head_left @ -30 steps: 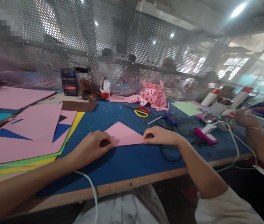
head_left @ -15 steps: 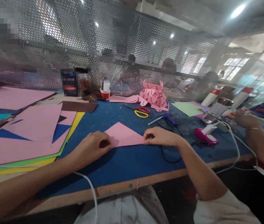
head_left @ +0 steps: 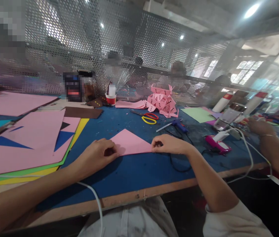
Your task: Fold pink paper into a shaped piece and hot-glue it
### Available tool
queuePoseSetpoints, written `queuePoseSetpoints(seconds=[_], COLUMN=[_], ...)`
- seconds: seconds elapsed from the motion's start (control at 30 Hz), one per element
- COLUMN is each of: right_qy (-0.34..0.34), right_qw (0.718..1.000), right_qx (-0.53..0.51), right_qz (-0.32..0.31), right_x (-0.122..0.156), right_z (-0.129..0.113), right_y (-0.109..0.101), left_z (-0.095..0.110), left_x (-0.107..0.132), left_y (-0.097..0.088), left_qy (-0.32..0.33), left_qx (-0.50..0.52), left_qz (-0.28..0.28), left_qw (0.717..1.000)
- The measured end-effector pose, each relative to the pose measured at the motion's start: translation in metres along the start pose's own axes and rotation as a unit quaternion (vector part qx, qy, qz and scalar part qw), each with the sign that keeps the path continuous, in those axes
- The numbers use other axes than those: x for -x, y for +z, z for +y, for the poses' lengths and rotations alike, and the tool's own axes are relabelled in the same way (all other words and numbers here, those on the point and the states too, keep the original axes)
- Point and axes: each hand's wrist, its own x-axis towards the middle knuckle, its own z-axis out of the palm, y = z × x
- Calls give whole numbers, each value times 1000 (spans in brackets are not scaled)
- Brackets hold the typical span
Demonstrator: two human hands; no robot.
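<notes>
Currently, left hand [head_left: 96,152] and right hand [head_left: 170,144] have fingers clamped on pink paper [head_left: 130,144], at 8 and 4 o'clock. Press its 6 o'clock edge evenly.

Here's a loose, pale grey short sleeve [head_left: 230,219] on the right, pale seamed cloth [head_left: 129,219] below the counter's [head_left: 119,177] near edge, left hand [head_left: 99,151] and right hand [head_left: 172,144] bare!

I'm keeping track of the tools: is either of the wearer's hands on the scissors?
No, the scissors lie beyond the pink paper, at whose two ends the left hand and right hand are.
</notes>
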Motion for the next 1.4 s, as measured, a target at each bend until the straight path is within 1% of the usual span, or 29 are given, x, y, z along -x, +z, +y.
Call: queuePoseSetpoints(seconds=[0.23, 0.5, 0.67, 0.9, 1.2, 1.4], right_qy=[-4, -10, -12, 9, -10, -14], right_qw=[1000, 998, 999, 1000, 999, 999], right_qx=[5, -40, -22, -2, -19, -13], right_qz=[-3, -43, -30, -11, -27, -29], right_x=[3, 7, 6, 5, 6, 7], right_z=[-3, -2, 0, -3, 2, 4], right_y=[-2, -8, -7, -6, -6, -7], left_z=[2, 3, 2, 0, 2, 2], left_x=[0, 0, 1, 1, 0, 0], left_y=[-1, -1, 0, 0, -1, -1], left_qy=[-4, -2, -4, -8, -9, -10], left_qx=[3, 1, 1, 1, 4, 7], left_qz=[-3, 2, 2, -5, -4, -6], left_qw=[1000, 1000, 1000, 1000, 1000, 1000])
